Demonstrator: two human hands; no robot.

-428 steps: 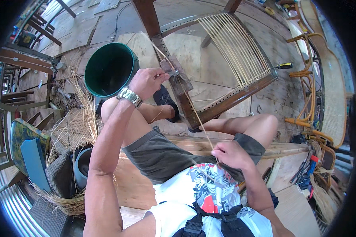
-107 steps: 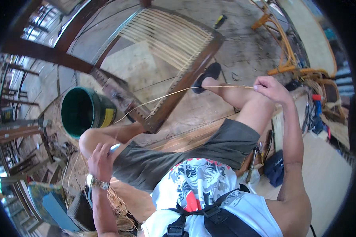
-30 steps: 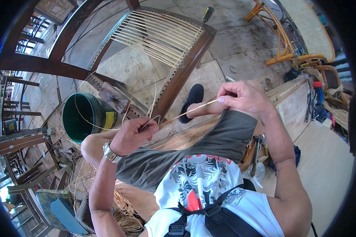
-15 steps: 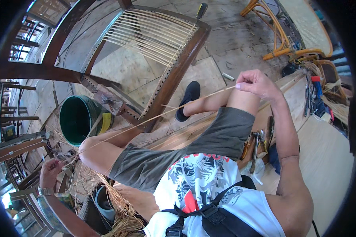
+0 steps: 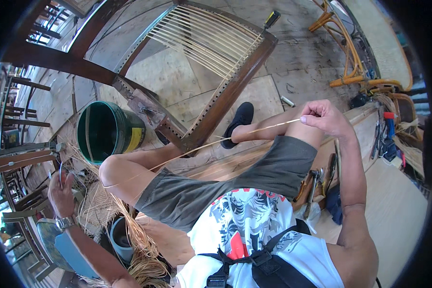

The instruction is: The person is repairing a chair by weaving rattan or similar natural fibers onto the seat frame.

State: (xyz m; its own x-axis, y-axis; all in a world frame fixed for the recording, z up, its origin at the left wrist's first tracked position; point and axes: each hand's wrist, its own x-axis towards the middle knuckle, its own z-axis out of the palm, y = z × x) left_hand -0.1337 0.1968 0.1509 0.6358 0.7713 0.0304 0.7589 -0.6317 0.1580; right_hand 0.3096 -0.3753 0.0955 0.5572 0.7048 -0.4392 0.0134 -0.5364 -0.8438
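Note:
My right hand [image 5: 325, 117], above my right knee, pinches one end of a long pale cane strand [image 5: 269, 128]. The strand slopes down to the left across my lap toward my left knee, where it thins out of sight. At the far left is my left hand [image 5: 61, 196], raised, its fingers curled. A thin shiny sliver shows at its fingertips, too small to name. In front of me stands a dark wooden chair frame [image 5: 247, 71] with holes along its seat edges. Parallel cane strands [image 5: 204, 41] span the seat. A screwdriver [image 5: 272, 19] stands at its far right corner.
A green bucket [image 5: 129, 134] stands beside my left knee. Loose cane bundles [image 5: 146, 240] and a grey-blue container [image 5: 121, 238] are at lower left. Hand tools [image 5: 314, 189] lie by my right thigh. A bent rattan frame [image 5: 350, 72] stands at far right.
My left hand has moved slightly up, its fingers now pointing upward. My right hand keeps its pinch on the strand. The whole view has shifted, so the chair appears farther right.

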